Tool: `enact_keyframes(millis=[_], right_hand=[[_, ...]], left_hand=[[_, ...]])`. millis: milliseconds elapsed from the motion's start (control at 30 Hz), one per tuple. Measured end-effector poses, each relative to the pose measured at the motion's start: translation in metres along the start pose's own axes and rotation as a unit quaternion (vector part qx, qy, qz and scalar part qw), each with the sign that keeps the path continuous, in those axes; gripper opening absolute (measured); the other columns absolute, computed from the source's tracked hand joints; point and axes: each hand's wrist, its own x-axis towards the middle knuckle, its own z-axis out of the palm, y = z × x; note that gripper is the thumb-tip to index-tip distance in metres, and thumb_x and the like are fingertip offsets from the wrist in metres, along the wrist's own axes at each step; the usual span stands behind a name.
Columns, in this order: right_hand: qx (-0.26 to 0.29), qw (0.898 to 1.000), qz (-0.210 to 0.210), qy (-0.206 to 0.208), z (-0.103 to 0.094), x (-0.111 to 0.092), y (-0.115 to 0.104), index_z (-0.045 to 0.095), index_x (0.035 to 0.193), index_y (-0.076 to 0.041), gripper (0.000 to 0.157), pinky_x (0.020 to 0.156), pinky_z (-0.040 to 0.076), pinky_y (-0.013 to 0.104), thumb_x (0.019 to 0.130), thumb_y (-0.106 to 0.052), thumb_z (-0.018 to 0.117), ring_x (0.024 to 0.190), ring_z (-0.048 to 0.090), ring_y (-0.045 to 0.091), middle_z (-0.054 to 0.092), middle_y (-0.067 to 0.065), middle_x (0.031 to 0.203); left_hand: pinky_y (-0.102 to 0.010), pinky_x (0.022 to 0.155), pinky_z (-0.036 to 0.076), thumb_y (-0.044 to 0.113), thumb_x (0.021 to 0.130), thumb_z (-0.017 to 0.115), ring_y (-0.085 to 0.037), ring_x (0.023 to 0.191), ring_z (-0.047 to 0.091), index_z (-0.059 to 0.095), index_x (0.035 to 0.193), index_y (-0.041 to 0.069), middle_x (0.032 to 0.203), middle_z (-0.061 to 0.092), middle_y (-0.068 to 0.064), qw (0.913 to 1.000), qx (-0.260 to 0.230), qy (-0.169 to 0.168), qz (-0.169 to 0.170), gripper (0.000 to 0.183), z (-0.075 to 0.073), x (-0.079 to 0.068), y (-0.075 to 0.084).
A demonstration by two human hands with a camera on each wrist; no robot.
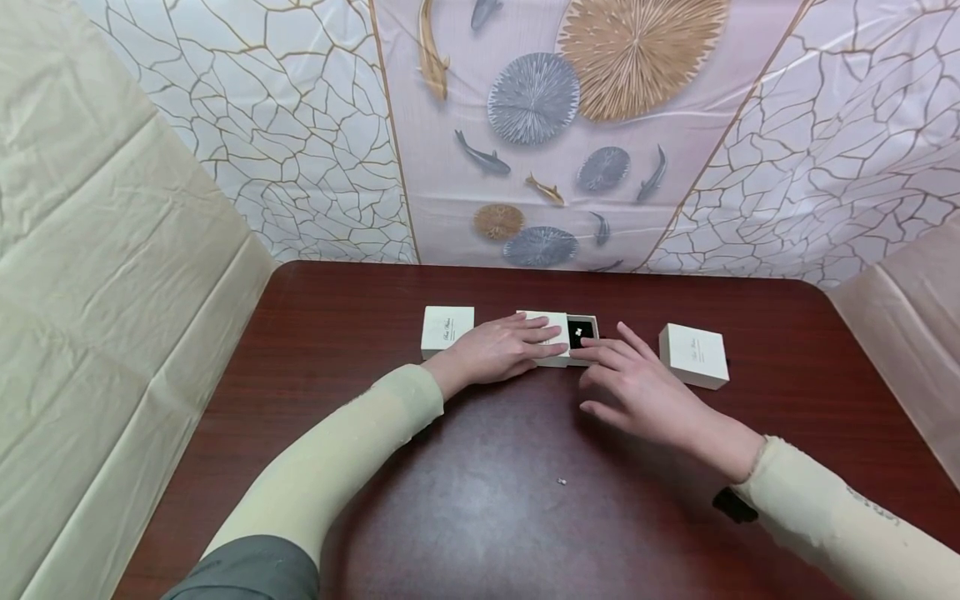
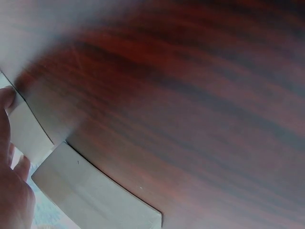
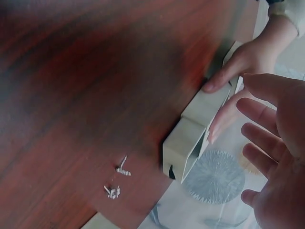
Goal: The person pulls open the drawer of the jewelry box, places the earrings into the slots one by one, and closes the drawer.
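Cream rectangular cardboard drawer box [image 1: 561, 324] sits partly open on the dark red wooden table [image 1: 480, 467]; probably light, stiff, easily dented, best gripped by its sides. Left hand [image 1: 501, 348] holds it, thumb against the near side; right hand [image 1: 637, 387], fingers apart, hovers beside it, grasping nothing.

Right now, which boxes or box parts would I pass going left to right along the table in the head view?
White box at the left end → middle box's sleeve → its pulled-out drawer → white box at the right end.
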Motion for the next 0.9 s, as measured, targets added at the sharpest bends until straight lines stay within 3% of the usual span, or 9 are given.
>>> enact_keyframes(millis=[333,533,733,900], right_hand=[[0.020,0.999,-0.022,-0.017,0.005,-0.009,-0.020,0.071,0.096,-0.014,0.025,0.132,0.016,0.053,0.081,-0.021,0.091,0.132,0.061,0.037,0.072,0.013,0.133],[0.043,0.998,-0.046,-0.027,0.012,-0.013,-0.031,0.071,0.094,-0.015,0.025,0.131,0.020,0.056,0.080,-0.019,0.091,0.132,0.062,0.036,0.073,0.011,0.130],[0.064,0.994,-0.069,-0.048,0.020,-0.020,-0.041,0.073,0.095,-0.015,0.024,0.134,0.008,0.046,0.080,-0.019,0.091,0.131,0.063,0.035,0.072,0.007,0.129],[0.066,0.993,-0.085,-0.055,0.024,-0.024,-0.047,0.074,0.097,-0.016,0.025,0.134,0.005,0.043,0.079,-0.019,0.091,0.131,0.063,0.034,0.071,0.006,0.130]], left_hand=[[-0.044,0.129,0.030,0.024,0.109,0.062,-0.023,0.157,0.038,0.052,0.161,0.026,0.166,0.047,-0.003,0.9999,0.009,-0.011,-0.003,0.052,-0.001,0.000,0.000],[-0.043,0.129,0.030,0.025,0.110,0.062,-0.022,0.157,0.039,0.052,0.161,0.027,0.166,0.047,-0.003,0.9999,0.013,-0.006,-0.002,0.052,0.001,-0.001,0.000],[-0.043,0.129,0.030,0.026,0.110,0.061,-0.023,0.156,0.040,0.053,0.160,0.026,0.165,0.048,-0.003,0.9999,0.013,-0.001,-0.001,0.050,0.001,-0.001,0.000],[-0.043,0.129,0.030,0.026,0.111,0.060,-0.022,0.157,0.040,0.053,0.160,0.027,0.165,0.048,-0.002,0.9999,0.015,-0.002,-0.002,0.050,0.001,-0.001,0.000]])
